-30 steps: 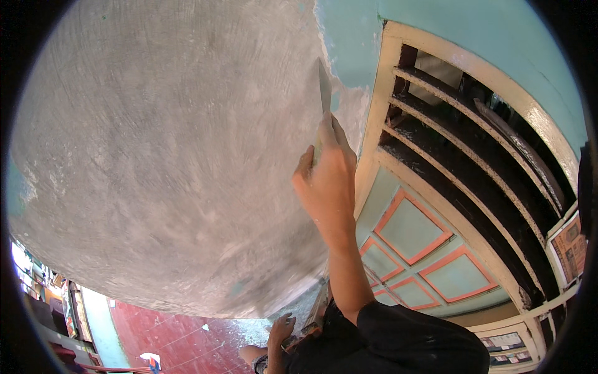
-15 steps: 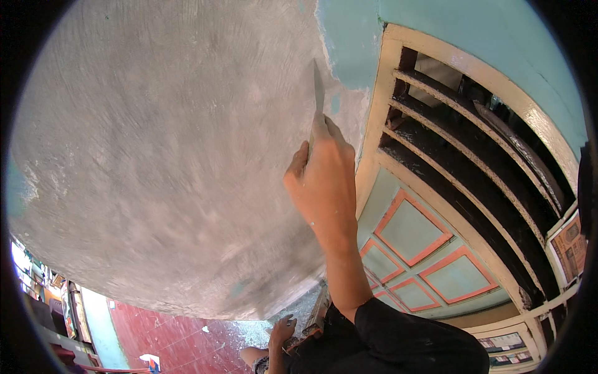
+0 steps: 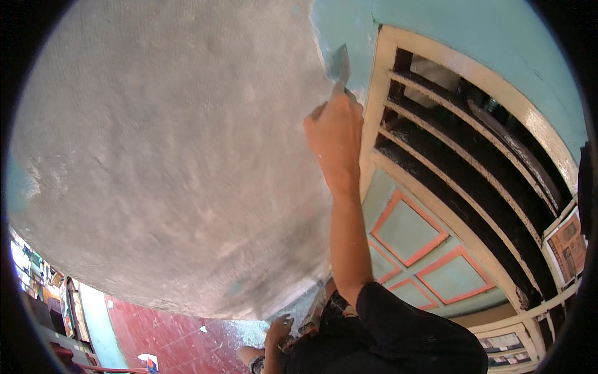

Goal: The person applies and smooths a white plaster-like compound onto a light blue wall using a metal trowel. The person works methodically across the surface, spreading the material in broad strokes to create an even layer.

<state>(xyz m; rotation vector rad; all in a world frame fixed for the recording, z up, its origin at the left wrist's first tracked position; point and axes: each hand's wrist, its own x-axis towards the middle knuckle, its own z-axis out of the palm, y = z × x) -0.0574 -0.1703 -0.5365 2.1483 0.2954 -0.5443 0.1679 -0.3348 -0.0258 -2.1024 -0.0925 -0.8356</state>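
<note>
My right hand (image 3: 336,134) is raised against the wall, its fingers closed round the handle of a putty knife (image 3: 341,65). The knife's thin grey blade points up and lies over the turquoise paint (image 3: 352,28), close to its ragged border with the bare grey wall (image 3: 187,143). Fingers hide most of the handle. Low down, my left hand (image 3: 280,328) hangs near my body; it looks empty, with its fingers loosely apart.
Right of the knife stands a cream-framed louvred opening (image 3: 383,68) with dark slats. Below it are turquoise panels with orange trim (image 3: 408,227). White flakes (image 3: 240,333) litter the red tiled floor (image 3: 162,333). Shelves with various goods (image 3: 68,305) stand at lower left.
My right hand has moved up and to the right with the putty knife. The blade has gone from the grey surface onto the turquoise paint and turned, showing more of its face.
</note>
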